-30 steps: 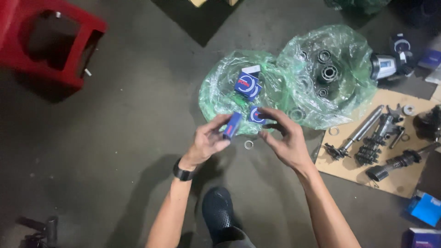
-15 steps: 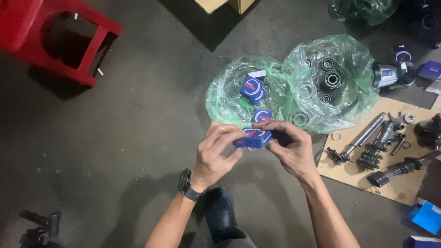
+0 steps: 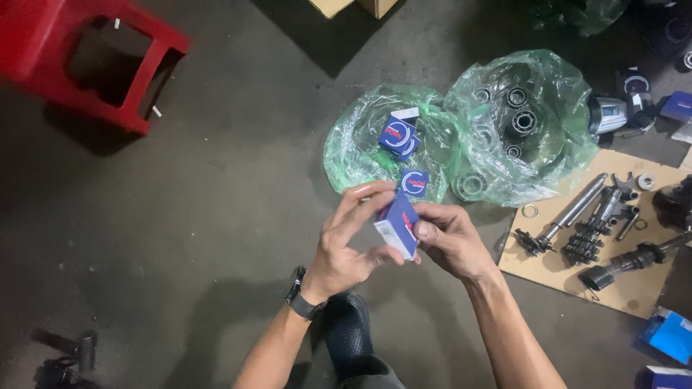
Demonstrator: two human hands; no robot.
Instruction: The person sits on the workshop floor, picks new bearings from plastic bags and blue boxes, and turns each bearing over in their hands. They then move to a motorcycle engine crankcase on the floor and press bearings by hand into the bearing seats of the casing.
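Over a dark, stained concrete workshop floor (image 3: 180,216), a person grips a small blue-and-white cardboard box (image 3: 397,225) between both hands. The left hand (image 3: 346,248) curls round its lower end, fingers bent and thumb pressed to the white side; the right hand (image 3: 450,241) pinches the opposite edge with thumb and forefinger. A second ago the box lay flat and low between the hands; it now stands tilted on end, raised nearer the camera, one end flap turned toward the fingertips, which suggests the box is being turned for opening. A black wristwatch (image 3: 301,301) bands the left wrist. Just beyond the hands, two matching blue boxes (image 3: 398,137) rest on crinkled green translucent plastic bags (image 3: 360,144), the larger bag showing steel ring bearings (image 3: 522,122) through its glossy film. At right, a flat brown cardboard sheet (image 3: 634,288) carries oily, toothed metal gear shafts (image 3: 577,223). A red plastic stool (image 3: 94,57) stands at upper left.
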